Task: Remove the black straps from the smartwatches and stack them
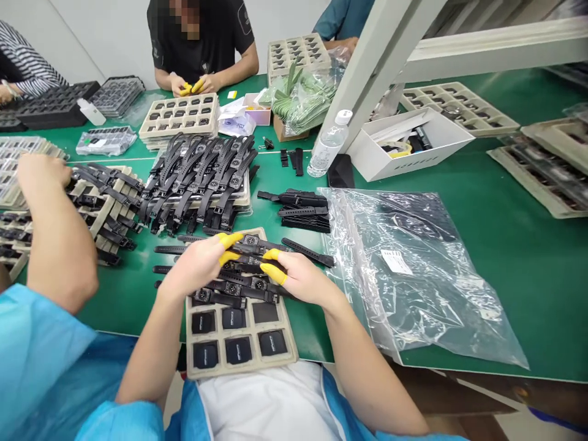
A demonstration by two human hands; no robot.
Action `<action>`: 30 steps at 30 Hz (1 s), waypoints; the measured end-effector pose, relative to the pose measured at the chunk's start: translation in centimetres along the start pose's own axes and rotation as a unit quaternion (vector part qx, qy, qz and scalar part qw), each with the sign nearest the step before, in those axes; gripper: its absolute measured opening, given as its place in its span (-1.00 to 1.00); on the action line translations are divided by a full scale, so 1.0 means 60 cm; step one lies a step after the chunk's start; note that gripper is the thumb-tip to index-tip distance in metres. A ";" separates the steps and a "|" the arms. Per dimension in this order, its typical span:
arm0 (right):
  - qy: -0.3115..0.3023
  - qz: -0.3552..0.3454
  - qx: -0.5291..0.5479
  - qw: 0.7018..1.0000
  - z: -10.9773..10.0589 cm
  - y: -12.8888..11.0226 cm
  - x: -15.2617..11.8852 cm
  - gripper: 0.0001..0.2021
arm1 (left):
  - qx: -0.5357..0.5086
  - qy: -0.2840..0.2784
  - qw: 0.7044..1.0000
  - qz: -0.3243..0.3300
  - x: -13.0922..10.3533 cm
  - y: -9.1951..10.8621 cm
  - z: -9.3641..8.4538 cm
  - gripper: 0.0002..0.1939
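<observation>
In the head view, a black smartwatch (254, 261) with a rubber strap is held between my two hands above a beige compartment tray (243, 369). My left hand (196, 264), with yellow finger cots on thumb and forefinger, pinches its left side. On the other side, my right hand (307, 277), also in yellow finger cots, is closed on the right part. Several strapped watches (231, 288) lie back up across the tray's upper part. Square black watch faces (238, 350) sit in its nearer compartments. My fingers partly hide the held watch.
Loose black straps (303, 211) lie beyond my right hand, beside a clear plastic bag (427, 294). A pile of strapped watches (202, 177) stands behind the tray. A water bottle (328, 144) and white box (411, 147) are farther back. A co-worker's arm (59, 233) reaches in at left.
</observation>
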State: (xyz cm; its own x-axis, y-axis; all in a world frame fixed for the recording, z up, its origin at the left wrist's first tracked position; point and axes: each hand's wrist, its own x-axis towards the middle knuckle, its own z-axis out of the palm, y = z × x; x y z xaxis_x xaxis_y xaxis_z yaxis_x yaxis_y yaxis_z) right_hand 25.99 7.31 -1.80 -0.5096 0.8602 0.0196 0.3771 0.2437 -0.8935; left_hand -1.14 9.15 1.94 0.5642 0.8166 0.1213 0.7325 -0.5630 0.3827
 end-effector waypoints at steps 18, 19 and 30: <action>-0.125 0.098 -0.128 0.979 -0.003 -0.008 -0.139 -0.80 | 0.003 -0.132 0.991 0.036 -0.091 0.049 0.013 -0.76; -0.151 0.111 -0.140 0.972 0.002 -0.002 -0.156 -0.81 | 0.022 -0.144 0.988 0.051 -0.096 0.059 0.024 -0.75; -0.160 0.136 -0.227 0.951 0.014 0.004 -0.185 -0.82 | 0.125 -0.037 0.985 0.111 -0.112 0.066 0.102 -0.89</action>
State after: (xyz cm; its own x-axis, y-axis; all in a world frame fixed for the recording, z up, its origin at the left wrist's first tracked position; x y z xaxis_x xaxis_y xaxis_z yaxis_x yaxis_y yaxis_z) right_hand 31.10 -2.51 -2.63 -0.5272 0.7566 -0.3868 0.7865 0.2621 -0.5593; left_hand 0.31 0.68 -2.98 0.7406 0.6635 0.1061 0.6536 -0.7480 0.1154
